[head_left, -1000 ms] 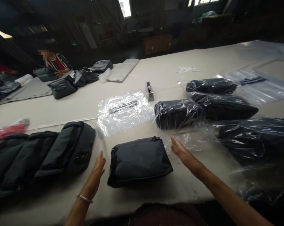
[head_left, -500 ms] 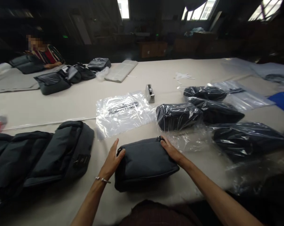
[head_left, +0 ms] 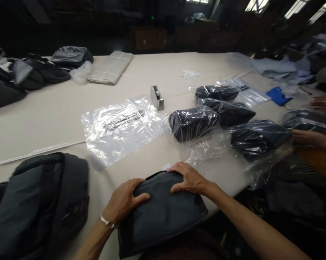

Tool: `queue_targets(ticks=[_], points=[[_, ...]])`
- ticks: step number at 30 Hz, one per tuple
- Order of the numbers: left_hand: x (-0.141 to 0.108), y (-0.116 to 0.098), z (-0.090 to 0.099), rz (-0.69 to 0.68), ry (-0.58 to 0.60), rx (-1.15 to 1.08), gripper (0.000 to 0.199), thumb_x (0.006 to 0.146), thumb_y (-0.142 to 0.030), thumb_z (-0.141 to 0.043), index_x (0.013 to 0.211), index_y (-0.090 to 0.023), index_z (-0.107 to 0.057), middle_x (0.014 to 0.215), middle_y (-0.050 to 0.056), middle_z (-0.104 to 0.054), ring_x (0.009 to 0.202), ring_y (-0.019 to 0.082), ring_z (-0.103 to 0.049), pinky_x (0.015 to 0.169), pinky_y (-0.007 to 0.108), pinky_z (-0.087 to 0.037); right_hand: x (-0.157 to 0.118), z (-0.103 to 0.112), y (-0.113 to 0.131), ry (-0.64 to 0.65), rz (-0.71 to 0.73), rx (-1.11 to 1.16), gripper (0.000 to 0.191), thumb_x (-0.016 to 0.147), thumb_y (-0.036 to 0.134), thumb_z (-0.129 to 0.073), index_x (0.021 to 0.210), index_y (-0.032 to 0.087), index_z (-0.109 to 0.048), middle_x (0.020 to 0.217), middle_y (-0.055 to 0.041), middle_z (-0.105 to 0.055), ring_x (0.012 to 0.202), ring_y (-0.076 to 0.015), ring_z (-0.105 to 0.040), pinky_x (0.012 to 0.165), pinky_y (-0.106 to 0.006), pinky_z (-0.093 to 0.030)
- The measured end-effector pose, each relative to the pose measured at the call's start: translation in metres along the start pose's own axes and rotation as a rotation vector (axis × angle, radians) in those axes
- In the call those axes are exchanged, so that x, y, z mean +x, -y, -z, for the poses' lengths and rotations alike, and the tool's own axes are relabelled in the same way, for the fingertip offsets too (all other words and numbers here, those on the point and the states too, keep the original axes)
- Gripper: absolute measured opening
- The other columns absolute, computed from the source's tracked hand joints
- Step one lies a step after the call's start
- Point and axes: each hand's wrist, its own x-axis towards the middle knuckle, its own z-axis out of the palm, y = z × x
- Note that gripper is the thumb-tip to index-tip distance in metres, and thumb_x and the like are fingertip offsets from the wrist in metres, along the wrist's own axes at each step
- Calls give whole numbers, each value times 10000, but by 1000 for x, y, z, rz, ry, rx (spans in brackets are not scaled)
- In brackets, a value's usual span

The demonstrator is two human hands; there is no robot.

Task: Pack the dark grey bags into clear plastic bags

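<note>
From my remote station I read the left hand (head_left: 125, 200) and right hand (head_left: 188, 180) as grasping the dark gray bag (head_left: 165, 220) — at its ten and one o'clock edges respectively. Bag position: six o'clock, at the near edge of the worktop (head_left: 49, 115).

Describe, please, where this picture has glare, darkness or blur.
Head view: strong glare on the flat plastic bag and wrapped bags, little on the held bag; head view: background dark around bright windows; head view: dark bag at lower left looks soft.
</note>
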Motion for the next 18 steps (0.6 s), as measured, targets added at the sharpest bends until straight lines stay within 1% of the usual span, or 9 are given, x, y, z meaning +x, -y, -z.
queue_targets(ticks=[2,4,6,7,9,11,14,16,18], points=[[0,6,-4,-4,-16,10,408,774,-546,-634,1109,-317,-675,1137,23,-712,1047,291,-642,959,406,-469,1,1,-7,-25,-38,116,597,614,642,-800,1088,286,-722,1031,-49,-690,1021,-277,-601,982,-440,-449],[-1,14,-6,-4,-32,-2,404,756,-569,-629,1080,-333,-685,1131,10,-717,1043,293,-646,963,407,-476,-1,5,-21,-110,-105,375,587,758,708,-637,1144,270,-700,1076,-59,-706,1054,-266,-622,1001,-442,-448],[-2,23,-6,20,-53,-19,417,740,-596,-614,1070,-350,-688,1125,0,-723,1034,296,-655,959,407,-490,-7,3,-42,-303,-168,580,607,913,691,-406,1276,254,-619,1213,-71,-683,1176,-249,-593,1071,-449,-406],[-2,27,-6,39,-61,-24,421,735,-605,-603,1067,-361,-687,1120,-5,-726,1025,298,-661,947,406,-503,-10,-3,-53,-404,-191,597,616,957,661,-310,1332,246,-569,1288,-75,-650,1240,-236,-558,1104,-452,-379],[-3,36,-7,85,-67,-22,422,721,-616,-589,1057,-380,-689,1101,-17,-735,1003,301,-676,911,402,-532,-16,-25,-73,-514,-216,501,619,983,626,-245,1368,236,-531,1384,-78,-585,1317,-221,-496,1145,-460,-338],[-4,47,-9,125,-68,-10,431,708,-631,-582,1050,-394,-690,1097,-32,-738,1006,303,-683,893,404,-550,-21,-55,-90,-500,-219,395,612,958,653,-298,1316,246,-584,1390,-75,-580,1335,-234,-479,1176,-493,-284],[-7,68,-15,148,-87,-4,470,687,-682,-574,1048,-405,-688,1102,-46,-735,1020,308,-684,902,417,-558,-30,-90,-111,-476,-200,287,561,916,639,-435,1281,254,-619,1427,-72,-544,1397,-262,-393,1221,-525,-111],[-9,81,-17,143,-91,-16,490,690,-702,-567,1066,-409,-680,1120,-48,-730,1038,310,-679,911,420,-556,-47,-93,-129,-469,-239,97,582,911,580,-483,1365,221,-543,1502,-88,-449,1445,-263,-299,1225,-515,-56],[-11,88,-15,144,-63,-36,497,704,-700,-568,1089,-405,-674,1144,-42,-724,1056,312,-671,912,420,-556,-77,-81,-151,-533,-399,-149,654,900,560,-489,1428,176,-456,1549,-110,-367,1470,-259,-234,1221,-500,-74]])
